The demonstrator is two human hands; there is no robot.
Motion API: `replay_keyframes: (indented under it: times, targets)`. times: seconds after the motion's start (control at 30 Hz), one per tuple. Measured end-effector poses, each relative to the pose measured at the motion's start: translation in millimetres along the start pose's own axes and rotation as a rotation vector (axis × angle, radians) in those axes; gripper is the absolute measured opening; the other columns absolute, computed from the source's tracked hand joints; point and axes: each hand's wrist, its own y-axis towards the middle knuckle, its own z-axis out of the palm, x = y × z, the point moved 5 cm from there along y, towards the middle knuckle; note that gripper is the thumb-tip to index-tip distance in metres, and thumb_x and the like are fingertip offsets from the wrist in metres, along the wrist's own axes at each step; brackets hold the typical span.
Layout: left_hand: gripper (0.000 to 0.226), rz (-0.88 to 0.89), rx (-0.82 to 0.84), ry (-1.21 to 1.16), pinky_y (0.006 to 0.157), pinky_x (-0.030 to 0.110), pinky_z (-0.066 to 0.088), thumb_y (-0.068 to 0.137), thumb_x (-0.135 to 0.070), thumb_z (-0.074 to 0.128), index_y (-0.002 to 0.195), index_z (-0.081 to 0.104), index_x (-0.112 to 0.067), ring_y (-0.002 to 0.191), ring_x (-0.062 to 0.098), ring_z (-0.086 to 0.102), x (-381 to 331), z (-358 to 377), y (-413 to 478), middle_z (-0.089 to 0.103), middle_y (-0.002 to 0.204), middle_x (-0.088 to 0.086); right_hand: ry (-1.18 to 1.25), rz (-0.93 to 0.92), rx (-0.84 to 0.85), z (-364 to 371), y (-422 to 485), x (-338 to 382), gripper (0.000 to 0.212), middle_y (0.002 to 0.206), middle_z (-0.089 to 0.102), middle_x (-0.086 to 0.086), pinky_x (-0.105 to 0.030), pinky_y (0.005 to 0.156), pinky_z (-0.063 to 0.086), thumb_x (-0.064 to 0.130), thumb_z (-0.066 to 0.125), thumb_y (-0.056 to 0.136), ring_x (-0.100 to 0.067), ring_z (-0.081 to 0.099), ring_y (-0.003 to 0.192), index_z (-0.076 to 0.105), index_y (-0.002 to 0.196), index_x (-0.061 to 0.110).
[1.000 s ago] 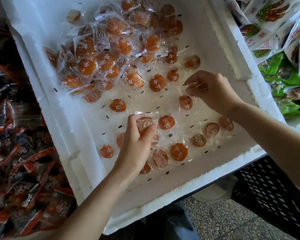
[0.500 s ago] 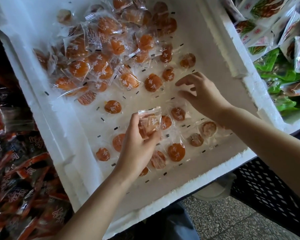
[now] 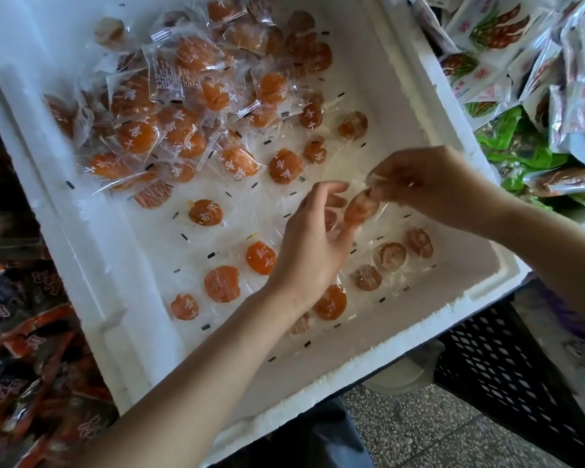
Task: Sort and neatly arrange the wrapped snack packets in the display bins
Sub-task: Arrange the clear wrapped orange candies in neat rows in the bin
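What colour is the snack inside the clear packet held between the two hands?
Orange-red; the clear-wrapped snack packet shows best in the head view.

We find the foam bin (image 3: 115, 265) in the middle, with a heap of packets (image 3: 169, 106) in its far left part and single packets (image 3: 260, 258) spread apart on its bottom, nearer us and to the right. Above those, our left hand (image 3: 311, 244) and right hand (image 3: 429, 184) meet over the bin's right half, one packet (image 3: 360, 209) held between them. A neighbouring bin (image 3: 21, 349) of packets lies left of the foam bin, another bin (image 3: 537, 79) lies right of it and farther back, and a crate (image 3: 507, 373) stands on the floor (image 3: 419, 434) below its near right corner.
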Motion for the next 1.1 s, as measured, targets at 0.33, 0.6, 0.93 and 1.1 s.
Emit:
replay_keyframes:
  times: [0.33, 0.6, 0.93, 1.1]
  targets:
    - [0.062, 0.117, 0.068, 0.786, 0.106, 0.037, 0.030, 0.084, -0.021, 0.073, 0.139, 0.048, -0.014, 0.129, 0.026, 0.038, 34, 9, 24, 0.046, 0.135, 0.007, -0.486, -0.018, 0.072, 13, 33, -29, 0.016, 0.095, 0.068, -0.007, -0.036, 0.083, 0.049, 0.015, 0.062, 0.088, -0.028, 0.061, 0.091, 0.066, 0.103, 0.014]
    - [0.061, 0.177, 0.011, 0.801, 0.102, 0.039, 0.035, 0.080, -0.019, 0.077, 0.136, 0.052, -0.013, 0.125, 0.029, 0.044, 38, 10, 23, 0.052, 0.131, 0.009, -0.487, 0.016, 0.185, 22, 47, -34, 0.020, 0.101, 0.065, -0.004, -0.031, 0.081, 0.045, 0.013, 0.052, 0.093, -0.019, 0.055, 0.087, 0.062, 0.111, 0.014]
    - [0.061, 0.186, -0.008, 0.807, 0.098, 0.041, 0.041, 0.076, -0.019, 0.080, 0.131, 0.056, -0.015, 0.120, 0.030, 0.049, 38, 10, 23, 0.056, 0.125, 0.009, -0.516, -0.047, 0.201, 32, 42, -27, 0.022, 0.103, 0.065, -0.005, -0.032, 0.086, 0.045, 0.005, 0.049, 0.092, -0.024, 0.058, 0.097, 0.062, 0.108, 0.010]
    - [0.061, 0.150, 0.022, 0.796, 0.110, 0.036, 0.027, 0.088, -0.023, 0.068, 0.144, 0.043, -0.019, 0.133, 0.022, 0.034, 40, 10, 24, 0.044, 0.139, 0.004, -0.480, -0.093, 0.040, 34, 39, -33, 0.029, 0.113, 0.057, -0.009, -0.034, 0.093, 0.043, -0.001, 0.053, 0.087, -0.027, 0.054, 0.105, 0.062, 0.113, 0.009]
